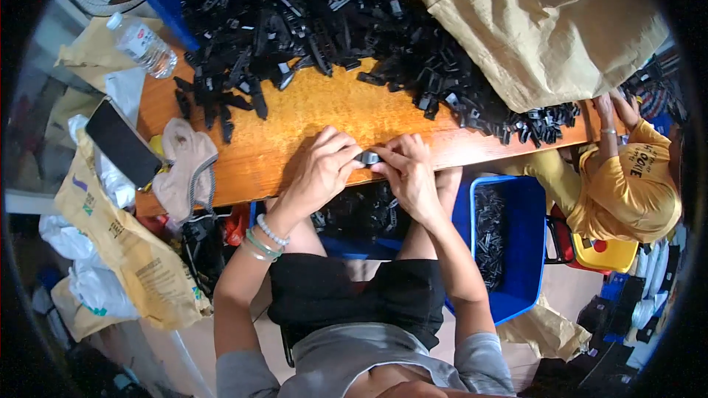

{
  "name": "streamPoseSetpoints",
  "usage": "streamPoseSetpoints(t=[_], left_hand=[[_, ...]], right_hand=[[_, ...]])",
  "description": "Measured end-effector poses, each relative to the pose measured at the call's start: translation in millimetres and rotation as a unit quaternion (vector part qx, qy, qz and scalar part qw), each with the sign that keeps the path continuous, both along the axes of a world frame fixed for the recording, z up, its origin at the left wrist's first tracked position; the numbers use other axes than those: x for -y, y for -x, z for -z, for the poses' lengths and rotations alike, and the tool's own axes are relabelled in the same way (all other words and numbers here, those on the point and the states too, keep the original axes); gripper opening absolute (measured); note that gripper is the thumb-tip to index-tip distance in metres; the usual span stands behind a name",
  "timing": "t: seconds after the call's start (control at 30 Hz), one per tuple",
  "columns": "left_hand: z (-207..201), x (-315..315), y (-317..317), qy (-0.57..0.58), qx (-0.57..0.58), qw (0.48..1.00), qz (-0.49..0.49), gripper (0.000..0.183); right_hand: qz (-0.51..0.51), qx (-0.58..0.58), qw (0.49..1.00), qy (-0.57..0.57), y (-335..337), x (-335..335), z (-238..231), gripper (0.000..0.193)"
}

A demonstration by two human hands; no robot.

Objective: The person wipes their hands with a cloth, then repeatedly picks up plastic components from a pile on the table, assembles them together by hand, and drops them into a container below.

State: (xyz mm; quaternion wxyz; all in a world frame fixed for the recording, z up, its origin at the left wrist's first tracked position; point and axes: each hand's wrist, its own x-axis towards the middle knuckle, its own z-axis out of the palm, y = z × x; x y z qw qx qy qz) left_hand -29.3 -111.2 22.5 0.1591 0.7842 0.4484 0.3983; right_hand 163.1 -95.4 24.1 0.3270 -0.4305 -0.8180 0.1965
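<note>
Over the front edge of the wooden table (295, 121), both hands meet at a small black plastic part (368, 158) with a greyish face. My left hand (322, 166) pinches it from the left, fingers closed. From the other side my right hand (410, 171) grips it between thumb and fingers. Much of the part is hidden by the fingertips. Beyond the hands, a large heap of black plastic parts (295, 22) covers the far side of the table.
A blue bin (542, 250) holding black parts stands right of my legs; more parts lie below the table edge. At left are a water bottle (144, 46), a phone (122, 144) and a beige cloth (184, 162). A brown sack (546, 29) covers the far right, near a person in yellow (627, 184).
</note>
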Motion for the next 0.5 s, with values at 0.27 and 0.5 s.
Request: streamPoseSetpoints(t=[0.27, 0.5], left_hand=[[-11, -19, 79, -0.108, -0.115, 0.936, -0.315, 0.027], [0, -36, 108, -0.038, -0.239, 0.879, -0.410, 0.021]], right_hand=[[-0.128, -0.021, 0.975, 0.183, -35, 22, -16, 0.033], [0.201, -0.018, 0.978, -0.058, -49, -45, -2, 0.011]])
